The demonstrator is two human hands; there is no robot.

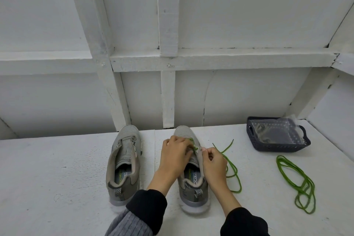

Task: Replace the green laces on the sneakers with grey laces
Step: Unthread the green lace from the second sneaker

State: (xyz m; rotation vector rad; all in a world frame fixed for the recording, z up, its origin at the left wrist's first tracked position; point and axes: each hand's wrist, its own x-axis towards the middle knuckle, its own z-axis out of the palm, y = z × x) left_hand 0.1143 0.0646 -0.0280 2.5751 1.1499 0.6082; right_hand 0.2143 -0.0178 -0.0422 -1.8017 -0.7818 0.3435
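Lace (pixel 232 166) trails right and back from the right hand (pixel 213 161), which pinches it. Left hand (pixel 175 154) grips the shoe (pixel 193 193) at the last green crossings.

"MORY FO" on the right sneaker's insole (pixel 193 175); "FO" on the left sneaker's insole (pixel 122 175).

Right sneaker's eyelets (pixel 193 147) behind hands (pixel 174 156)

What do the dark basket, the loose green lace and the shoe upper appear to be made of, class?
Dark rectangular basket: probably moulded plastic, matt; its walls show a regular perforated weave pattern.
Loose green lace lying on the table: apparently round woven cord, matt; it flops in soft loops.
Grey laceless sneaker on the left: toe looks like knit mesh fabric with fine texture; sole seems pale rubbery foam.
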